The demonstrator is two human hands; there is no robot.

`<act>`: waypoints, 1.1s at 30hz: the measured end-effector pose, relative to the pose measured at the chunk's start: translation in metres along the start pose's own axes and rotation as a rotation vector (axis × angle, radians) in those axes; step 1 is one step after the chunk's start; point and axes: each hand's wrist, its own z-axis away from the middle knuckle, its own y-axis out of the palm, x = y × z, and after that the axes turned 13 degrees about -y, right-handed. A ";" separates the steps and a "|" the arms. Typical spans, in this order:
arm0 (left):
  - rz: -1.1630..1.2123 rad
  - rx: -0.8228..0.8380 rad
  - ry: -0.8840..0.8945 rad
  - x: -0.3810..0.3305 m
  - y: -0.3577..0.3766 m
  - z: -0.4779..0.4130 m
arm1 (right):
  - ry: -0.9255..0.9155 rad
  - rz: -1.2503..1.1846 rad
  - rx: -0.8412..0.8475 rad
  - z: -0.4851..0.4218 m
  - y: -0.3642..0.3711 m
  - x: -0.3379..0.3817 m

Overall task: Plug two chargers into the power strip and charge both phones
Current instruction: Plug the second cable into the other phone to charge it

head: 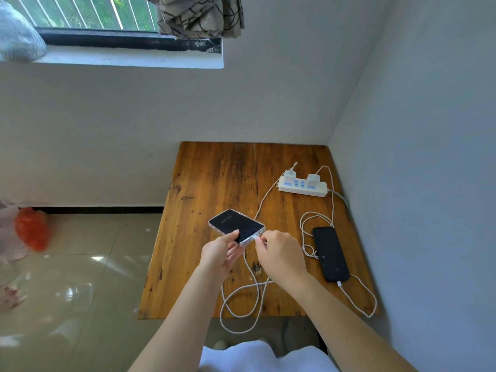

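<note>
My left hand point(220, 253) holds a phone in a clear case point(234, 224) above the wooden table point(204, 183); its screen is lit. My right hand point(279, 253) pinches a white cable plug point(255, 238) at the phone's near end. A white power strip point(303, 187) lies at the back right with two white chargers, the left charger point(289, 175) and the right charger point(312, 179), plugged in. A second, black phone point(330, 253) rests on the table at the right, a white cable point(357, 299) plugged into its near end.
White cable point(236, 304) loops over the table's front edge. Walls close the table's back and right sides. A tiled floor point(75, 277) lies to the left, with a red bag point(31, 228) by the wall. A window sill point(128, 59) is above.
</note>
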 end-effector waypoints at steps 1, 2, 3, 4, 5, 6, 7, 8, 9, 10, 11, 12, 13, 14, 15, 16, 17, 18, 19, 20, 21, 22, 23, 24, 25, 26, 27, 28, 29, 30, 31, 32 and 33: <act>-0.002 0.002 0.004 0.000 0.000 0.000 | 0.006 -0.002 -0.003 -0.001 0.000 0.001; -0.004 0.004 0.007 0.000 0.000 -0.001 | 0.015 -0.006 -0.005 -0.002 -0.001 0.001; -0.006 0.007 0.010 0.000 0.000 -0.001 | 0.024 -0.012 -0.006 -0.002 -0.001 0.002; -0.009 0.009 0.012 -0.001 0.000 -0.002 | 0.033 -0.020 -0.008 -0.003 -0.001 0.002; -0.014 0.011 0.014 -0.001 0.000 -0.002 | 0.042 -0.029 -0.010 -0.004 0.000 0.003; -0.020 0.013 0.017 -0.002 0.000 -0.003 | 0.053 -0.039 -0.012 -0.005 0.000 0.003; -0.027 0.014 0.019 -0.003 0.000 -0.004 | 0.066 -0.053 -0.009 -0.006 0.000 0.003; -0.034 0.013 0.022 -0.004 0.000 -0.005 | 0.083 -0.076 0.000 -0.007 0.000 0.003; -0.041 0.012 0.023 -0.005 0.000 -0.006 | 0.105 -0.110 0.016 -0.008 -0.001 0.002; -0.047 0.012 0.024 -0.006 0.000 -0.007 | 0.129 -0.157 0.035 -0.009 -0.001 0.000; -0.053 0.015 0.024 -0.007 -0.001 -0.008 | 0.152 -0.210 0.055 -0.010 -0.002 -0.002; -0.057 0.019 0.023 -0.008 -0.002 -0.009 | 0.175 -0.265 0.076 -0.011 -0.003 -0.004; -0.061 0.025 0.021 -0.009 -0.003 -0.010 | 0.198 -0.319 0.097 -0.011 -0.004 -0.007; -0.067 0.031 0.019 -0.009 -0.004 -0.011 | 0.224 -0.370 0.120 -0.011 -0.004 -0.009; -0.079 0.036 0.021 -0.010 -0.004 -0.012 | 0.250 -0.417 0.141 -0.011 -0.005 -0.010; -0.095 0.041 0.027 -0.009 -0.005 -0.013 | 0.272 -0.457 0.158 -0.011 -0.004 -0.011; -0.111 0.051 0.035 -0.009 -0.005 -0.015 | 0.287 -0.486 0.170 -0.010 -0.004 -0.012; -0.126 0.067 0.044 -0.009 -0.006 -0.016 | 0.296 -0.508 0.178 -0.010 -0.003 -0.012; -0.139 0.085 0.052 -0.008 -0.006 -0.018 | 0.303 -0.525 0.182 -0.009 -0.003 -0.012; -0.148 0.105 0.057 -0.008 -0.007 -0.019 | 0.305 -0.535 0.183 -0.009 -0.003 -0.012; -0.150 0.126 0.057 -0.007 -0.008 -0.021 | 0.303 -0.539 0.182 -0.009 -0.003 -0.012; -0.144 0.148 0.053 -0.008 -0.009 -0.022 | 0.299 -0.542 0.184 -0.009 -0.004 -0.012; -0.139 0.173 0.048 -0.008 -0.010 -0.023 | 0.296 -0.547 0.186 -0.009 -0.004 -0.012; -0.137 0.195 0.045 -0.009 -0.011 -0.025 | 0.297 -0.553 0.189 -0.008 -0.005 -0.012; -0.138 0.213 0.043 -0.009 -0.012 -0.026 | 0.300 -0.558 0.188 -0.008 -0.006 -0.012; -0.140 0.227 0.041 -0.010 -0.013 -0.027 | 0.303 -0.559 0.184 -0.007 -0.006 -0.011; -0.141 0.242 0.037 -0.011 -0.013 -0.028 | 0.304 -0.558 0.180 -0.006 -0.006 -0.011; -0.142 0.256 0.032 -0.011 -0.014 -0.029 | 0.306 -0.552 0.176 -0.006 -0.006 -0.011; -0.142 0.268 0.027 -0.012 -0.014 -0.029 | 0.309 -0.547 0.173 -0.006 -0.006 -0.011; -0.140 0.275 0.024 -0.013 -0.013 -0.029 | 0.311 -0.544 0.170 -0.006 -0.007 -0.010; -0.140 0.275 0.024 -0.013 -0.013 -0.029 | 0.311 -0.543 0.168 -0.007 -0.008 -0.010; -0.142 0.273 0.026 -0.014 -0.012 -0.029 | 0.308 -0.542 0.167 -0.007 -0.009 -0.010; -0.146 0.273 0.029 -0.014 -0.012 -0.029 | 0.305 -0.538 0.167 -0.008 -0.010 -0.009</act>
